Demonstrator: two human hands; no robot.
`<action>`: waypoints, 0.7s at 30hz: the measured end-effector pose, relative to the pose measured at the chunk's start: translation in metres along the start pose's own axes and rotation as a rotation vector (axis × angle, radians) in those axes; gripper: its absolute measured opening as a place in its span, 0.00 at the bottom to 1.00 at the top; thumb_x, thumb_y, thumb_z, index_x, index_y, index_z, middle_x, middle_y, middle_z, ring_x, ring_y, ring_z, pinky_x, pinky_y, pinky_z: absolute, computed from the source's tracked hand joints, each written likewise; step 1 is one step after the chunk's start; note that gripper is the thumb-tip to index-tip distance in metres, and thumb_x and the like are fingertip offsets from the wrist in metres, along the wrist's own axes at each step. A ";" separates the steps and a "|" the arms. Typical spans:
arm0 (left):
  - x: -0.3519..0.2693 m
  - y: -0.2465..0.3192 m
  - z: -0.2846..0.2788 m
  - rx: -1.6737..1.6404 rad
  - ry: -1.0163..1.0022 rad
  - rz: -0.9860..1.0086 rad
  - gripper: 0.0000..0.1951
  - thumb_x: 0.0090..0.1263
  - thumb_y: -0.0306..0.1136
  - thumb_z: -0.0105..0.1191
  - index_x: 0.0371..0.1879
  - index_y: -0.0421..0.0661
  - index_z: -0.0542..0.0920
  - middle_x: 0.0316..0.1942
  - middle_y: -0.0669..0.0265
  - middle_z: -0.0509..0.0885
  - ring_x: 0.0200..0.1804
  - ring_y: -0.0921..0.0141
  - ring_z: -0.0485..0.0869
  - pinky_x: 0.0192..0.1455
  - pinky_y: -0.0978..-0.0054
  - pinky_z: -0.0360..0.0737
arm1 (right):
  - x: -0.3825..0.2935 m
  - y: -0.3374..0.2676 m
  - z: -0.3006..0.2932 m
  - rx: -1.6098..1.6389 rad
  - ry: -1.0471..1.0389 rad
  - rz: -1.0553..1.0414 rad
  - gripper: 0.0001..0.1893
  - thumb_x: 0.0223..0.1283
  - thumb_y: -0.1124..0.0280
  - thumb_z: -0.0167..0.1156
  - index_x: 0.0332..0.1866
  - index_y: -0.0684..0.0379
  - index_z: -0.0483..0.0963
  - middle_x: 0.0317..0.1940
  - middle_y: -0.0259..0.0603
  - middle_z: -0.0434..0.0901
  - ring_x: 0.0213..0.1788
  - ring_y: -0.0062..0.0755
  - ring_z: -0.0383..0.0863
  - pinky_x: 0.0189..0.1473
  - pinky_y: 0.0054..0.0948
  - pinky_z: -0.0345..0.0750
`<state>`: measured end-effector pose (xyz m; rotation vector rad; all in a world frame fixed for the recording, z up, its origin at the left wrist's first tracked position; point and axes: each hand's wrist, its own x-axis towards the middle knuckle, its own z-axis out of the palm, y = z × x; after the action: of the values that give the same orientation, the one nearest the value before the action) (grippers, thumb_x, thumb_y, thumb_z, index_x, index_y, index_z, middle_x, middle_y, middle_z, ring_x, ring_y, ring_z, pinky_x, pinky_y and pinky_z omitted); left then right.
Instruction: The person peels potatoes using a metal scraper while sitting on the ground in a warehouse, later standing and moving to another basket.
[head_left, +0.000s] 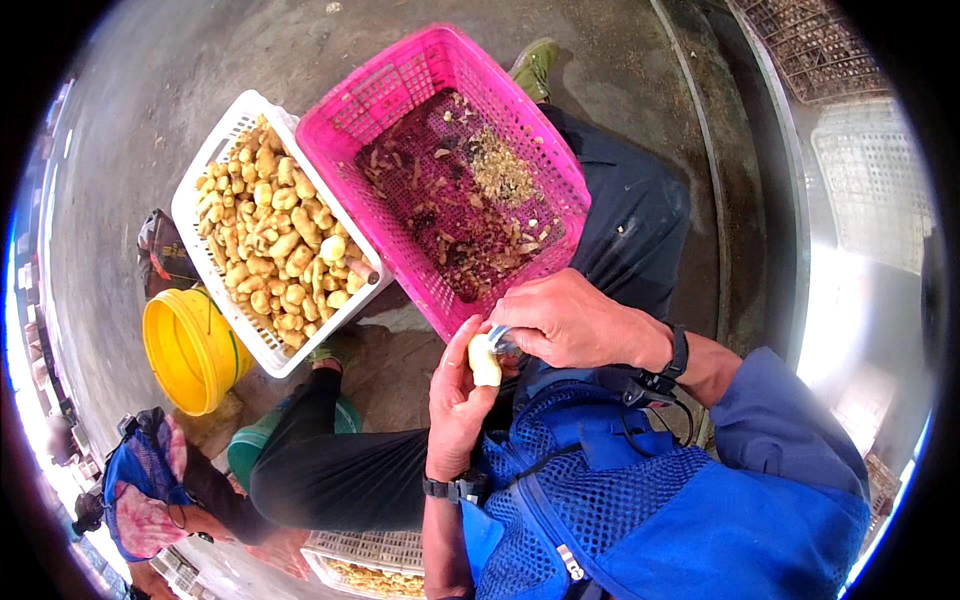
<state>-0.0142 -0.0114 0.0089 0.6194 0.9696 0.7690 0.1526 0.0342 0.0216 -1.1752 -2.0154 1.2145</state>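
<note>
My left hand (456, 405) holds a pale, peeled piece of ginger (484, 361) upright between thumb and fingers. Gripped in my right hand (574, 321) is a small shiny tool (501, 339) with blue on it, pressed to the top of that piece; my fingers hide most of it. Both hands are by the near rim of a pink plastic basket (341, 124), where brown peelings and small scraps (506, 169) lie on the bottom. Against its left side stands a white plastic crate (196, 169) full of ginger roots (281, 240), a brown handle (363, 270) resting among them.
A yellow bucket (161, 352) stands left of the white crate, near a dark bag (165, 251). At lower left sits another person (146, 487). Behind my left arm is a crate with more ginger (375, 576). Stacked crates (817, 49) are at upper right.
</note>
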 end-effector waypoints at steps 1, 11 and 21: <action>0.000 -0.001 -0.002 0.001 0.000 0.001 0.23 0.58 0.24 0.45 0.55 0.38 0.60 0.50 0.60 0.67 0.43 0.71 0.73 0.46 0.74 0.72 | 0.000 0.000 0.000 0.004 0.005 -0.002 0.04 0.41 0.77 0.50 0.26 0.62 0.68 0.19 0.45 0.70 0.25 0.45 0.72 0.26 0.36 0.68; 0.009 -0.006 -0.003 0.707 0.109 0.127 0.23 0.49 0.23 0.55 0.47 0.42 0.68 0.41 0.62 0.74 0.42 0.71 0.74 0.45 0.76 0.70 | -0.002 0.007 0.008 -0.037 -0.033 0.040 0.03 0.42 0.77 0.51 0.24 0.62 0.66 0.18 0.44 0.68 0.25 0.45 0.71 0.25 0.36 0.66; 0.013 0.001 -0.003 0.992 0.112 0.087 0.18 0.52 0.22 0.51 0.44 0.39 0.68 0.34 0.57 0.75 0.33 0.67 0.77 0.34 0.72 0.73 | 0.008 0.005 0.015 -0.012 -0.080 0.111 0.03 0.42 0.77 0.50 0.24 0.62 0.66 0.20 0.45 0.69 0.25 0.46 0.71 0.25 0.37 0.66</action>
<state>-0.0129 -0.0002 0.0026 1.4899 1.4270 0.3530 0.1396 0.0352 0.0101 -1.2787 -2.0415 1.3242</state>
